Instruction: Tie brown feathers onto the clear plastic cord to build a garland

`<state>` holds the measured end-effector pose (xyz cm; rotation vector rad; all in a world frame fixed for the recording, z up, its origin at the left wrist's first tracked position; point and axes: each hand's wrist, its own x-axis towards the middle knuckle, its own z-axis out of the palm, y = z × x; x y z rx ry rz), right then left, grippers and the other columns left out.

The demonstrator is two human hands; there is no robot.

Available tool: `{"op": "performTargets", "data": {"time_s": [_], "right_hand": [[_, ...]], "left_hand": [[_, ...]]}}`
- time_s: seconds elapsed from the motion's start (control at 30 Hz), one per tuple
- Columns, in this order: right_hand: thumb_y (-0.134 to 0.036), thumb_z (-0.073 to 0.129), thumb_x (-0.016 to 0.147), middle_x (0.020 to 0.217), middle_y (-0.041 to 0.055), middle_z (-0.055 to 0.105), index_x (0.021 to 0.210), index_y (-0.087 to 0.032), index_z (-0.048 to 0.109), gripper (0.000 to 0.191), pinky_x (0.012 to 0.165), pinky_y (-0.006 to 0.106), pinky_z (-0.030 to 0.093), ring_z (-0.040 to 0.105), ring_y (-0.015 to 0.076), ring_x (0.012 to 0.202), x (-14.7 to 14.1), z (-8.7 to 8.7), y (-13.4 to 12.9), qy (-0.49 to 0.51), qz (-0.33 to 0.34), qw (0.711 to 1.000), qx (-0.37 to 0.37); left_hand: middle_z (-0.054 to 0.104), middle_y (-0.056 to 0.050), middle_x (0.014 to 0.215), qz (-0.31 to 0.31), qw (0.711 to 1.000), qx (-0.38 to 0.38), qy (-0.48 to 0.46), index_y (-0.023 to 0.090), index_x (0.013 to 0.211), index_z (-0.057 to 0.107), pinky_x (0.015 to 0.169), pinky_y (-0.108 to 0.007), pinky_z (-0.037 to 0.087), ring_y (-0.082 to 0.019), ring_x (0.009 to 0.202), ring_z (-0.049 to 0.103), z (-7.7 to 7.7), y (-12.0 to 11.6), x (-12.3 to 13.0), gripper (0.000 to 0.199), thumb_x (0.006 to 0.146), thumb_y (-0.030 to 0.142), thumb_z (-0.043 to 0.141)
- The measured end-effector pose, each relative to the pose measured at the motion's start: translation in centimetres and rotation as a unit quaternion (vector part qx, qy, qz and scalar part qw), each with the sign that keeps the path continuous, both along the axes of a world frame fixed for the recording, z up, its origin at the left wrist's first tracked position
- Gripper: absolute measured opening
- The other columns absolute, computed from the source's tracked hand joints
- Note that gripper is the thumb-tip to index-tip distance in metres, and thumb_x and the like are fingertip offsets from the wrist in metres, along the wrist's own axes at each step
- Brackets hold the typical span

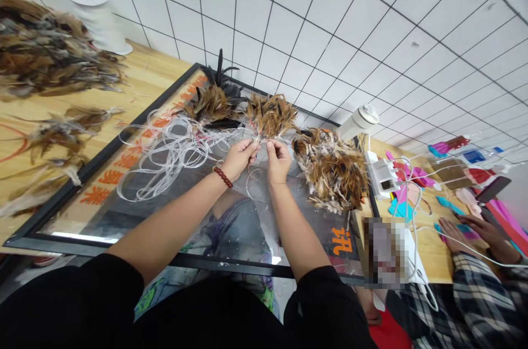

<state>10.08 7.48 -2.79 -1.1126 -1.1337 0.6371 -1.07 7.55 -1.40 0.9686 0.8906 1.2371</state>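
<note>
Both hands meet at the lower edge of a strip of brown feathers [271,113] above a black-framed glass panel [198,222]. My left hand [241,157], with a red bead bracelet [223,177] at the wrist, pinches the quill end of the strip. Close beside it, my right hand [278,159] pinches the same edge between thumb and fingers. What lies inside the fingertips is too small to make out. A thin strand [248,186] loops down between the hands. Loose coils of white translucent ribbon [160,156] lie left of my left hand.
A brown and black feather bunch [214,104] and a larger feather pile [330,167] flank the hands. More feathers [49,52] and a white spool [94,18] stand left. Rightward are a white bottle [358,120], a power strip [381,175], cables and a co-worker's hands [451,233].
</note>
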Motion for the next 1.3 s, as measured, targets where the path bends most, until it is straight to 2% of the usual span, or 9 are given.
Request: {"op": "performTargets", "data": {"time_s": [0.2, 0.33, 0.57, 0.73, 0.9, 1.03, 1.1, 1.17, 1.3], "right_hand": [[-0.043, 0.062, 0.078, 0.076, 0.002, 0.059, 0.079, -0.017, 0.064, 0.026, 0.068, 0.026, 0.046, 0.051, 0.0116, 0.068, -0.3, 0.4, -0.6, -0.058, 0.015, 0.998, 0.001], [-0.044, 0.059, 0.079, 0.075, 0.0014, 0.057, 0.078, -0.017, 0.063, 0.027, 0.068, 0.026, 0.045, 0.05, 0.0113, 0.067, -0.2, 0.0, -0.4, -0.045, 0.022, 0.999, -0.005], [-0.045, 0.058, 0.08, 0.078, 0.0023, 0.059, 0.078, -0.017, 0.064, 0.029, 0.076, 0.028, 0.047, 0.053, 0.0125, 0.074, 0.1, -0.5, 0.0, -0.017, 0.029, 0.999, -0.016], [-0.045, 0.049, 0.086, 0.092, 0.0048, 0.065, 0.101, -0.019, 0.068, 0.036, 0.083, 0.033, 0.048, 0.058, 0.0142, 0.082, 0.2, -0.3, 0.0, 0.005, 0.059, 0.998, -0.02], [-0.039, 0.063, 0.078, 0.086, 0.0033, 0.066, 0.08, -0.019, 0.071, 0.022, 0.09, 0.036, 0.048, 0.06, 0.0155, 0.088, 0.1, -0.4, 0.1, 0.026, 0.074, 0.997, 0.008], [-0.041, 0.068, 0.072, 0.084, 0.0029, 0.066, 0.075, -0.019, 0.07, 0.022, 0.088, 0.036, 0.049, 0.06, 0.0151, 0.087, 0.2, -0.5, 0.4, 0.061, 0.078, 0.995, -0.003], [-0.044, 0.069, 0.069, 0.082, 0.0029, 0.066, 0.075, -0.018, 0.07, 0.027, 0.085, 0.035, 0.049, 0.06, 0.0152, 0.084, 0.4, -0.3, 0.5, 0.082, 0.119, 0.989, -0.037], [-0.048, 0.069, 0.068, 0.072, 0.0009, 0.065, 0.083, -0.019, 0.071, 0.033, 0.077, 0.033, 0.05, 0.059, 0.0139, 0.073, 0.9, 0.0, 0.4, 0.102, 0.195, 0.971, -0.09], [-0.052, 0.07, 0.067, 0.058, -0.003, 0.06, 0.095, -0.019, 0.069, 0.044, 0.065, 0.028, 0.048, 0.055, 0.012, 0.058, 1.7, 0.7, 0.0, 0.103, 0.298, 0.936, -0.155]], "left_hand": [[0.048, 0.004, 0.049, 0.055, 0.991, 0.054, 0.108, 0.016, 0.059, 0.051, 0.045, -0.019, 0.032, -0.007, 0.044, 0.042, 0.1, -0.3, 0.2, 0.028, 0.079, 0.033, 0.06], [0.048, 0.003, 0.047, 0.042, 0.983, 0.077, 0.16, 0.017, 0.057, 0.053, 0.048, -0.02, 0.034, -0.008, 0.046, 0.043, 0.3, -0.6, 0.3, 0.026, 0.079, 0.03, 0.059], [0.043, 0.004, 0.051, -0.011, 0.996, 0.038, 0.076, 0.017, 0.06, 0.05, 0.043, -0.02, 0.028, -0.006, 0.043, 0.036, 0.2, -0.7, 0.3, 0.03, 0.079, 0.037, 0.061], [0.042, 0.005, 0.054, -0.039, 0.998, 0.022, 0.045, 0.016, 0.07, 0.056, 0.042, -0.02, 0.026, -0.006, 0.043, 0.036, 0.5, -0.7, 0.1, 0.027, 0.079, 0.04, 0.061], [0.04, 0.004, 0.053, -0.061, 0.996, 0.041, 0.046, 0.016, 0.058, 0.047, 0.042, -0.02, 0.024, -0.006, 0.044, 0.034, 0.5, -0.7, 0.1, 0.038, 0.077, 0.045, 0.063], [0.039, 0.004, 0.053, -0.094, 0.994, 0.039, 0.031, 0.015, 0.058, 0.049, 0.042, -0.019, 0.024, -0.005, 0.045, 0.033, 0.5, -0.5, -0.1, 0.04, 0.074, 0.048, 0.066], [0.038, 0.004, 0.053, -0.119, 0.993, 0.013, 0.006, 0.015, 0.06, 0.052, 0.041, -0.018, 0.023, -0.005, 0.045, 0.032, 0.4, -0.4, -0.4, 0.038, 0.073, 0.046, 0.068], [0.037, 0.004, 0.053, -0.166, 0.986, -0.025, -0.024, 0.014, 0.062, 0.053, 0.04, -0.017, 0.021, -0.004, 0.043, 0.031, 0.4, -0.3, -0.7, 0.036, 0.072, 0.044, 0.07], [0.035, 0.004, 0.051, -0.265, 0.957, -0.097, -0.061, 0.014, 0.058, 0.051, 0.038, -0.016, 0.019, -0.003, 0.041, 0.027, 0.4, -0.2, -1.4, 0.034, 0.072, 0.037, 0.072]]}}
